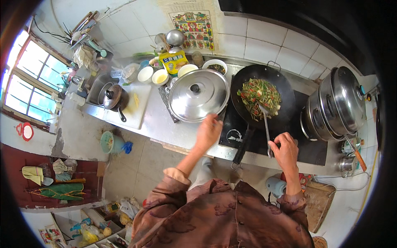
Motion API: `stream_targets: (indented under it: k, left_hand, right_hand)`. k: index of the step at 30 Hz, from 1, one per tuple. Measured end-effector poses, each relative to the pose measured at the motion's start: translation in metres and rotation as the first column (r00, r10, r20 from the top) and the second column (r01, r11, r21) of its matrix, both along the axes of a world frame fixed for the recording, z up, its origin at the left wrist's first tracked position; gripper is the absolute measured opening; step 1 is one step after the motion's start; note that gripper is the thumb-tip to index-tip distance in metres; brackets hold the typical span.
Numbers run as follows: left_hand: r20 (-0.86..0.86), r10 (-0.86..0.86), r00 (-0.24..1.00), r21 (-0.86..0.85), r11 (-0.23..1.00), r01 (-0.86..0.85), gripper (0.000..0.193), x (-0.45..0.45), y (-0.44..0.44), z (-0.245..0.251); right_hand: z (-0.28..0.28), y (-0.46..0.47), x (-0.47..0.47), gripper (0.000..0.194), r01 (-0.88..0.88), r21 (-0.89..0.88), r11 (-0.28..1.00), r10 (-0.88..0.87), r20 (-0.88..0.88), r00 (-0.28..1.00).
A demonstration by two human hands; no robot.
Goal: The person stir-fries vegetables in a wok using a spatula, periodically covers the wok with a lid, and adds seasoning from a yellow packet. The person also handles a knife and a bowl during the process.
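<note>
My right hand (284,150) grips the handle end of a metal spatula (266,124). The spatula's blade rests in the chopped green and red vegetables (260,96) inside a black wok (287,93). My left hand (208,131), somewhat blurred, is at the front rim of a large round metal lid (198,105). Its fingers are bent, and I cannot tell whether they hold the rim or anything else. The lid lies on the counter left of the wok, its dark knob facing up. The wok's black handle (243,147) points toward me between my hands.
A stacked metal steamer (336,105) stands right of the wok on the black cooktop (313,152). Behind the lid are several bowls (160,77) and a yellow packet (173,62). Farther left, a lidded saucepan (116,97) sits on a white cutting board (136,114) beside the sink (96,93).
</note>
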State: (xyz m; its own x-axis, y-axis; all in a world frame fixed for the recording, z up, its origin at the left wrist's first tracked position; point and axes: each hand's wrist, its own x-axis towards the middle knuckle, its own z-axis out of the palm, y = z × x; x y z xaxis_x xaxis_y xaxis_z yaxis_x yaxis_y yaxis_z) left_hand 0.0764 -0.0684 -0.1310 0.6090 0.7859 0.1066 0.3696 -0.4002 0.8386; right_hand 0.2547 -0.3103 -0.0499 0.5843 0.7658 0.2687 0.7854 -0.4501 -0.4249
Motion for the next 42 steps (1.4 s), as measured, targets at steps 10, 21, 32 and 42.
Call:
stream_targets:
  k: [10, 21, 32, 42]
  left_hand:
    - [-0.257, 0.349, 0.901, 0.425, 0.878, -0.219, 0.049, -0.003, 0.305, 0.035]
    - [-0.395, 0.269, 0.879, 0.597, 0.802, 0.023, 0.040, 0.015, 0.427, 0.003]
    - [-0.394, 0.144, 0.908, 0.830, 0.479, 0.285, 0.005, -0.004, 0.415, 0.058]
    - [-0.096, 0.030, 0.995, 0.969, 0.231, 0.087, 0.004, -0.058, 0.311, 0.210]
  right_hand:
    - [0.036, 0.037, -0.037, 0.020, 0.135, 0.058, 0.989, -0.130, -0.069, 0.989]
    - [0.050, 0.117, -0.088, 0.021, 0.074, 0.021, 0.997, -0.071, -0.120, 0.990]
    - [0.051, 0.206, -0.095, 0.022, -0.188, -0.042, 0.981, 0.186, -0.056, 0.981]
    - [0.057, 0.241, -0.087, 0.041, -0.189, 0.152, 0.970, 0.238, -0.463, 0.854]
